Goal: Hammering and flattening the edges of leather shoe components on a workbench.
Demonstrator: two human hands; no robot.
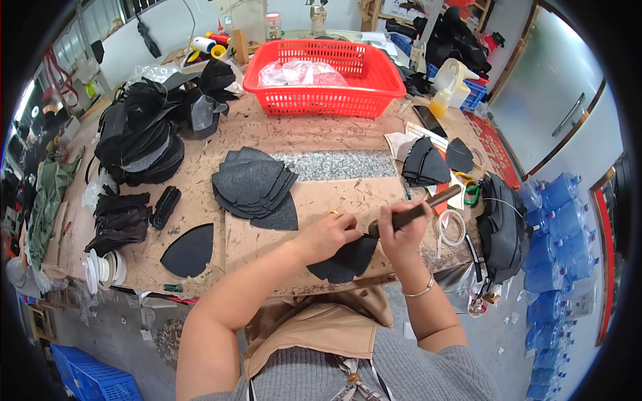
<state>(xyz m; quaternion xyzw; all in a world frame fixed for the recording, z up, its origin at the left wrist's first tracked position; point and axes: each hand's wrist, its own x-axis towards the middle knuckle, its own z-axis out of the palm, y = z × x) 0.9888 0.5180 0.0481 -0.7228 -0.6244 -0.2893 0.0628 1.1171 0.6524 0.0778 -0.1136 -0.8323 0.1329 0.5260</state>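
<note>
My left hand point(329, 235), with a ring on one finger, has its fingers bent together on the upper edge of a black curved panel point(348, 260) at the table's front edge. My right hand point(402, 239) is closed around a hammer point(444, 196) with a dark brown handle. The hammer's lower end comes down beside my left fingertips, near the panel's top corner. Just beyond my left hand lies a fanned stack of dark grey curved panels point(249, 180). A single black panel point(189, 250) rests flat to the left.
A red basket point(328, 100) holding clear plastic stands at the back. Bundled black pieces point(137, 134) heap up on the left; more black pieces point(501, 224) are tied at the right. Near my right hand lie a tape roll point(451, 228) and green-handled scissors point(472, 190).
</note>
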